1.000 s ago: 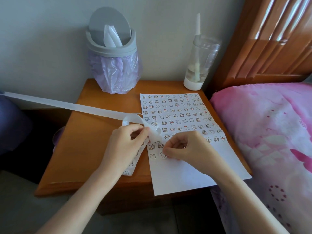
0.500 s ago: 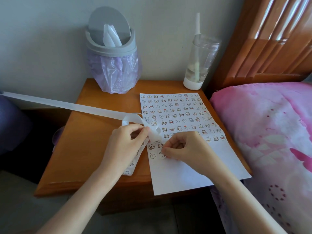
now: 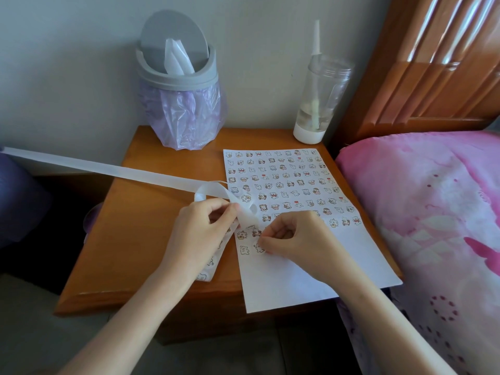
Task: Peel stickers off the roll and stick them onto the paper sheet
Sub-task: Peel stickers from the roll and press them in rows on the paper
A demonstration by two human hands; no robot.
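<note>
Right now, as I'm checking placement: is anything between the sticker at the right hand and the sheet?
Nothing visible. The right hand holds the sticker against the sheet; the strip in the left hand lies left of that spot.

I count one sheet (image 3: 311,280), one strip (image 3: 108,170), one bin (image 3: 178,82), one bottle (image 3: 322,98), one table (image 3: 140,226), one bed (image 3: 433,212). Two hands: left hand (image 3: 200,231), right hand (image 3: 300,239). The stickers (image 3: 273,185) are too many for an exact tally.
</note>
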